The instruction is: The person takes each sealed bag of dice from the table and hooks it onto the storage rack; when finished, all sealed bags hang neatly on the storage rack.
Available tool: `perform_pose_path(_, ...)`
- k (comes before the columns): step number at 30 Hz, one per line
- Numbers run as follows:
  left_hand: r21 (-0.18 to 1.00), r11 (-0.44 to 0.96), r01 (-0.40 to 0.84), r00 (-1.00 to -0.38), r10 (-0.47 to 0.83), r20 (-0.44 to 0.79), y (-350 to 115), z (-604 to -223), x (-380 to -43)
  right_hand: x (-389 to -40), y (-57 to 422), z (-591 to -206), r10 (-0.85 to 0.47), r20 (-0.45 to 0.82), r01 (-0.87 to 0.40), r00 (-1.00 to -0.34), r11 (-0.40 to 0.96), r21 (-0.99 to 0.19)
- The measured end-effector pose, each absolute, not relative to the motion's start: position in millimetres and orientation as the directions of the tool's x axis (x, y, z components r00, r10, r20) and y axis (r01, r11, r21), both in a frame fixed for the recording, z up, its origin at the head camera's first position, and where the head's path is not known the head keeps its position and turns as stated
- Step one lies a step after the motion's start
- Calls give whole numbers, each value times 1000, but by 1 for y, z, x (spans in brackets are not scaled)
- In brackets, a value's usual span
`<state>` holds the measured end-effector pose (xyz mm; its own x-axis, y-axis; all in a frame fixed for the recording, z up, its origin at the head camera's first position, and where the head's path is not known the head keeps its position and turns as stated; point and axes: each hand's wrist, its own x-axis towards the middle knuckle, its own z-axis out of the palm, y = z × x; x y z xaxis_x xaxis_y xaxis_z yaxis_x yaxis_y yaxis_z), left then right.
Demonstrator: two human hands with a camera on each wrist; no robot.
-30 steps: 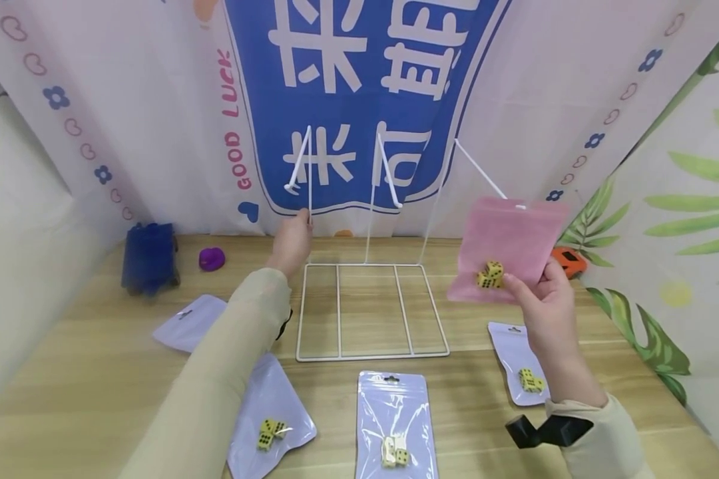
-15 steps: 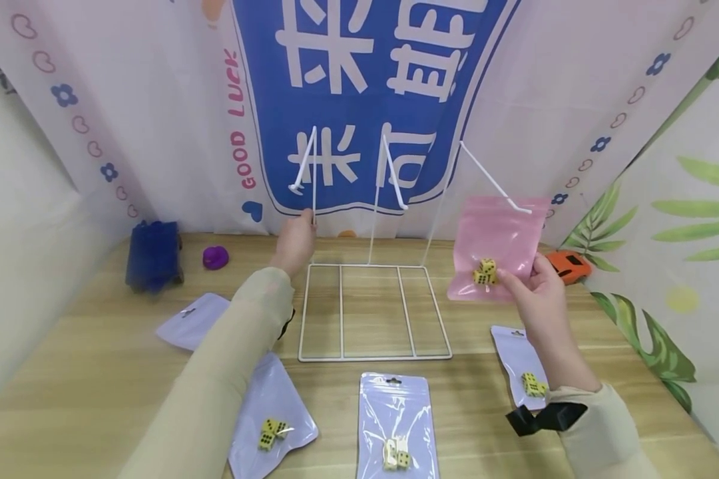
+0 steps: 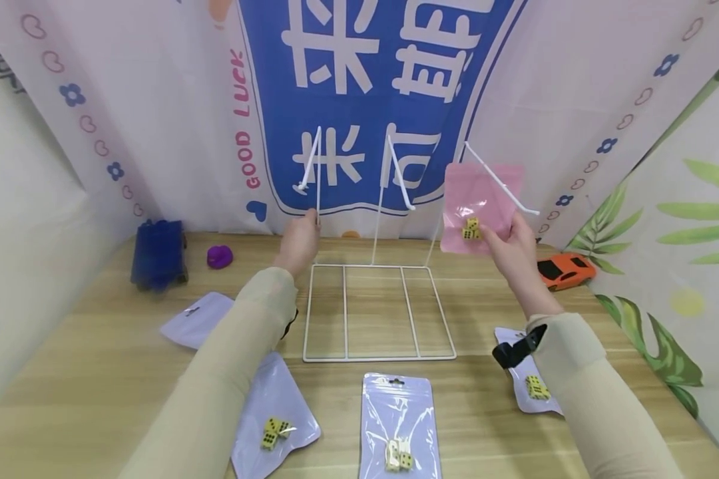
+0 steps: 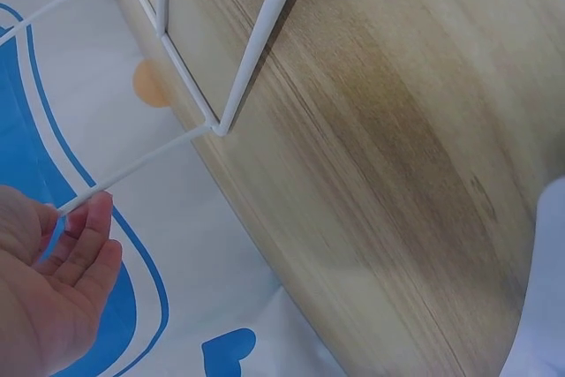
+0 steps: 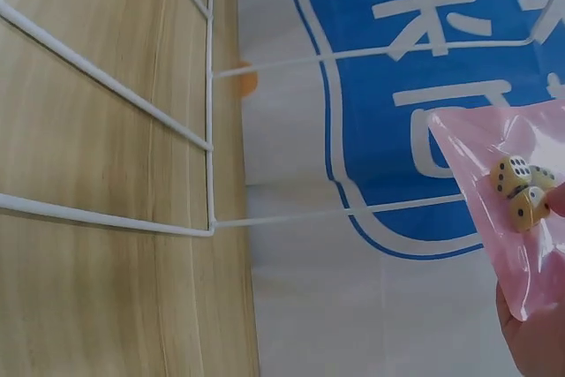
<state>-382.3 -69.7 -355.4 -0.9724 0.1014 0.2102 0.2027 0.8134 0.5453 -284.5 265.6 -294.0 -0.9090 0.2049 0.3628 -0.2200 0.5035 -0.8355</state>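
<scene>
My right hand [image 3: 515, 256] pinches a pink zip bag [image 3: 460, 193] with several yellow dice [image 3: 472, 229] inside, fingers at its lower right. The right hook [image 3: 512, 196] of a white wire rack [image 3: 380, 360] runs forward from the bag's top edge, its bent tip sticking out in front. In the right wrist view, black-dotted dice [image 5: 521, 187] show through the pink plastic. My left hand [image 3: 298, 243] holds the rack's left upright; in the left wrist view thumb and fingers close round that thin rod [image 4: 132, 165]. The rack's left hook [image 3: 311, 159] and middle hook [image 3: 400, 173] carry nothing.
Lilac bags lie about the wooden table: one in front [image 3: 398, 412], one at left front [image 3: 275, 412], another farther left [image 3: 194, 319], one at right [image 3: 530, 379] partly under my sleeve. Behind stand a blue toy vehicle [image 3: 158, 256], a purple object [image 3: 219, 257] and an orange toy car [image 3: 566, 271].
My right hand has moved back and up with the pink bag, toward the rack's uprights. More of the hook now sticks out in front of the bag. The left hand stays on the upright.
</scene>
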Motion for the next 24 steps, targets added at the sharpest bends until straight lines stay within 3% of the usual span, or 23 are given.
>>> perform_pose_path(10, 540, 819, 193, -974, 92, 209, -71, -358, -384, -317, 258, -291, 232, 312, -147, -921, 534, -833)
perform_pose_path(24, 518, 826, 224, -960, 96, 263, -72, -362, -386, -332, 254, -294, 249, 289, -115, -924, 542, -833)
